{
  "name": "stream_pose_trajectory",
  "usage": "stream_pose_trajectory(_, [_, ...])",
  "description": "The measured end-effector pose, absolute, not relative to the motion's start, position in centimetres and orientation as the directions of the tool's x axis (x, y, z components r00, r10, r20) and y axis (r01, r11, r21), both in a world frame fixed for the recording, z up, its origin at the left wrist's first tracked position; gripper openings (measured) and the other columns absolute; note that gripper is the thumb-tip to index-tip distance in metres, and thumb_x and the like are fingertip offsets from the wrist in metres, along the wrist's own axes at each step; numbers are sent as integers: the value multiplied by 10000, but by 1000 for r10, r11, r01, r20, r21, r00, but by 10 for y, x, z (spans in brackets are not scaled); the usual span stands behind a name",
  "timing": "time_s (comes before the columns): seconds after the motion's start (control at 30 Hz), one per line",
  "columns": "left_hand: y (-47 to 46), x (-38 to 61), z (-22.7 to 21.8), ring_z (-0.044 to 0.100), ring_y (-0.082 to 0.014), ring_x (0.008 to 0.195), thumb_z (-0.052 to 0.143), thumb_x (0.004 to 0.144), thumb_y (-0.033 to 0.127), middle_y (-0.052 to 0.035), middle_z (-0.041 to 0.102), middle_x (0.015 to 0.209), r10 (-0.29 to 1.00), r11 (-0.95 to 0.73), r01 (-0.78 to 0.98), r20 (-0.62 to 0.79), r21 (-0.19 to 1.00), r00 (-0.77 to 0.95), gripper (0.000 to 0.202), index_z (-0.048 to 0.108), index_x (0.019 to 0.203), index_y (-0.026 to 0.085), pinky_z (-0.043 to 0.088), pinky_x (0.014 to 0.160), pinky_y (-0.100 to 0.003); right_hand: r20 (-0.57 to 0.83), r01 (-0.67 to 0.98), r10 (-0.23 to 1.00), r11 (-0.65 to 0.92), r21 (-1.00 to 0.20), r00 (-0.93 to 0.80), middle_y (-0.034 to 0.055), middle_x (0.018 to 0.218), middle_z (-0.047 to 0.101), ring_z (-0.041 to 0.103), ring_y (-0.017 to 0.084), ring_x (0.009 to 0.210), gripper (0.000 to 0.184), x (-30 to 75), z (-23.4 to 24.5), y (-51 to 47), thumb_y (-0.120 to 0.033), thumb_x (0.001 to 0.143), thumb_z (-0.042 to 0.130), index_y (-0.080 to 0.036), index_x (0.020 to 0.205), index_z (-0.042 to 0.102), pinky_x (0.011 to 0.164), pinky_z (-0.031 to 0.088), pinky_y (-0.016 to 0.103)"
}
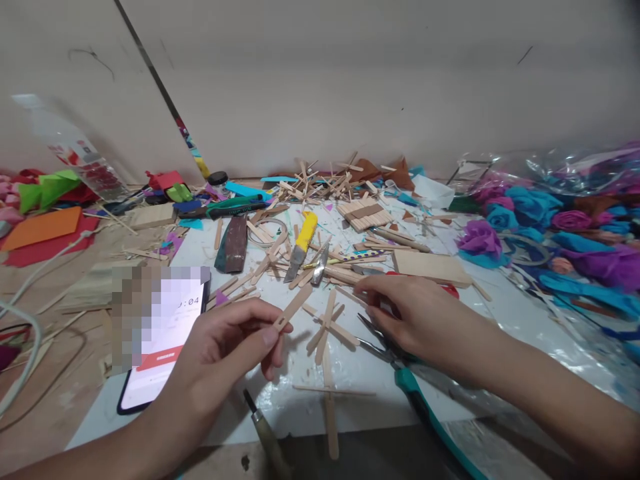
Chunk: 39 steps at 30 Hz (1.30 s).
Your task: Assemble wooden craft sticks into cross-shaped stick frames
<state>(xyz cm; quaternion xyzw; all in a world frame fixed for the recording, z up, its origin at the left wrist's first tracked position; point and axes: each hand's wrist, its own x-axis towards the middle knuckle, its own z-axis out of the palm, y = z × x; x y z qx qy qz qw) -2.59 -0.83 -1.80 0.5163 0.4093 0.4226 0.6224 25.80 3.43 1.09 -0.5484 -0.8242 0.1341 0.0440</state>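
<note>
While the left hand (225, 350) hangs low over the white worktop (280, 403), wrist bent inward, its fingers (250, 312) and thumb pinch the near end of a flat wooden craft stick (294, 305). Stick slants up and away, clear of the surface, round-ended, pale, smooth.

Right hand (415, 319): palm down, fingers curved loosely together and pointing left. It lies over the metal head of teal-handled cutters (407, 383); cannot tell whether it grips anything.

Between the hands: loose sticks (327, 327) lying crossed, flat on the worktop. More sticks heaped at the back, near a glued panel of sticks (365, 213).

Yellow utility knife (303, 243) behind, blade toward the viewer. Lit phone (165, 333) flat, just left of the left hand.

Containers: clear crinkled plastic bag (575, 167) on the right, holding blue and purple crepe-paper roses (525, 213). One purple rose (480, 237) sits outside it. Clear plastic bottle (75, 153) far left, contents not discernible.
</note>
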Motion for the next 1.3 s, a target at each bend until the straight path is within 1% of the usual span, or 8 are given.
stream_pose_trajectory(0.17, [-6,-25,-15,414,-106,564,609,932,282,44,503,648,953,178,-97,-147,979,264,182,590,767,206,342,528,-220,-54,844,949,248,-475,-309,45,925,745,674,218,784,200,253,18,30,-274,965,539,-231,1040,719,655,470,304])
stream_pose_trajectory(0.27, [-4,-20,-11,376,-122,604,646,955,413,54,446,670,943,80,225,-146,971,298,274,553,788,217,317,555,-234,-89,772,970,122,-624,-225,-9,698,639,559,175,579,130,249,23,26,-308,908,571,-238,897,680,502,379,275])
stream_pose_trajectory(0.37, [0,-11,-7,388,-133,592,699,916,484,49,470,648,908,-40,537,-193,842,372,293,654,817,212,273,541,-256,-128,594,965,33,-804,-227,-26,656,577,536,163,580,56,245,25,25,-262,851,584,-238,801,594,504,384,267])
stream_pose_trajectory(0.5, [3,-5,-6,461,-146,592,597,931,295,25,572,645,899,-156,590,-133,792,417,185,723,831,203,290,546,-266,-167,257,944,-93,-962,-285,-2,722,603,566,168,646,73,244,21,27,-169,789,536,-233,767,510,611,465,299])
stream_pose_trajectory(0.63, [1,-13,-6,390,-123,546,587,931,246,45,519,625,924,-189,544,-40,817,381,169,726,842,205,271,508,-252,-127,288,961,-52,-956,-246,-33,719,531,455,141,621,76,244,18,24,-223,861,595,-214,914,648,549,350,271])
stream_pose_trajectory(0.83, [-8,-21,-6,429,-143,594,537,1023,383,25,514,656,951,-214,485,66,848,303,285,707,861,223,313,532,-255,-141,471,915,59,-880,-378,14,791,696,549,170,717,239,236,18,15,-428,931,709,-207,887,788,613,385,289])
stream_pose_trajectory(1.1, [-8,-14,-8,511,-152,639,621,986,422,-5,647,734,934,-54,354,-78,934,349,263,755,905,210,365,554,-243,-142,410,907,36,-912,-395,22,762,703,583,187,724,353,227,15,6,-489,950,680,-215,741,754,639,440,291])
stream_pose_trajectory(1.3, [-8,-14,-5,607,-158,698,656,977,325,0,715,772,926,-100,274,-11,957,377,181,765,878,220,455,635,-230,-149,422,900,43,-906,-411,13,738,676,558,181,699,309,221,18,3,-441,942,674,-221,743,759,621,431,294])
